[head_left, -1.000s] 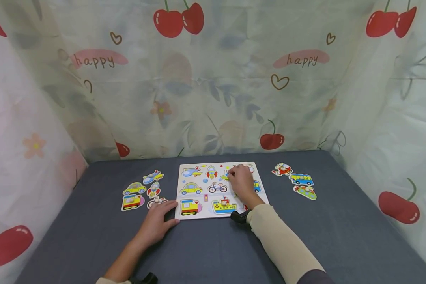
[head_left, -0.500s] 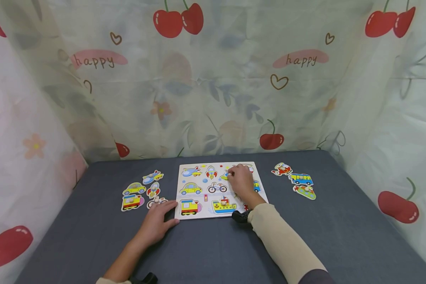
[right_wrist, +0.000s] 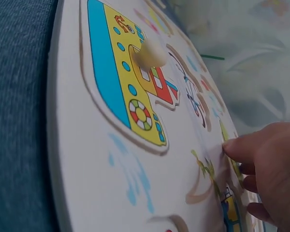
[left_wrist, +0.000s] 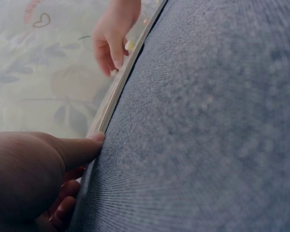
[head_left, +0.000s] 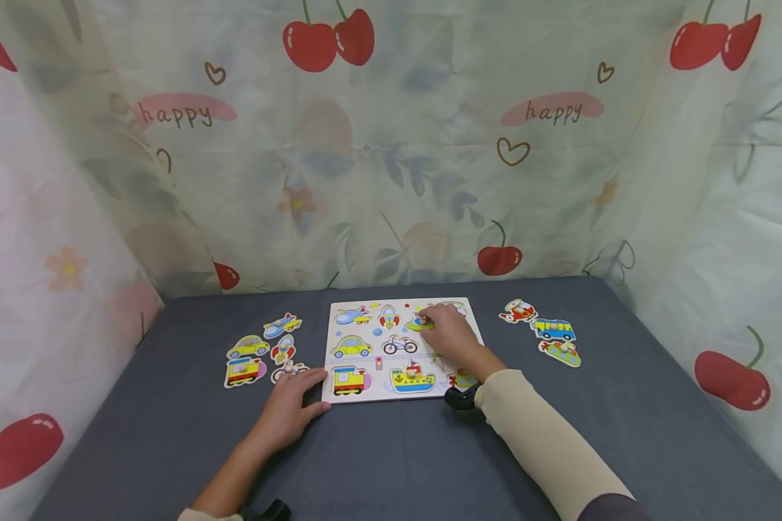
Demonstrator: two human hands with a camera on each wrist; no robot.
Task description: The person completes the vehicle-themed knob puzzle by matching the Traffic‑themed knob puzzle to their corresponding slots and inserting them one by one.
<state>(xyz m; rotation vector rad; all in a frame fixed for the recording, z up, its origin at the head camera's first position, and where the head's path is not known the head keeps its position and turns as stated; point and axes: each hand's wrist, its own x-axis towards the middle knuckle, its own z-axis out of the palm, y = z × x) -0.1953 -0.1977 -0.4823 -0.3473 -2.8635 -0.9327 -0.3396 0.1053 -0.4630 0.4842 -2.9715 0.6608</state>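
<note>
In the head view a white puzzle board (head_left: 374, 395) with vehicle pictures lies on the table. My left hand (head_left: 291, 409) rests at its near left corner, thumb on the front edge, as the left wrist view also shows. My right hand (head_left: 455, 339) reaches over the board's upper right part. Its thumb and fingertips are at the wooden knob of a yellow-green puzzle piece (head_left: 419, 325), pinching it. In the right wrist view the thumb partly hides that piece. A boat puzzle piece (right_wrist: 117, 65) with a round knob sits in its place on the board.
Left of the board lie knobbed pieces: a plane (head_left: 282, 325), car (head_left: 247, 346), rocket (head_left: 283, 349), train (head_left: 242, 372) and bicycle (head_left: 287, 370). Right of it are a helicopter (head_left: 518, 311), a bus (head_left: 553, 329) and a green plane (head_left: 560, 352). A printed curtain (head_left: 391, 181) stands behind.
My right wrist and forearm have swung to the right while the fingertips stay by the knob. More of the yellow-green piece now shows. My left hand keeps its place.
</note>
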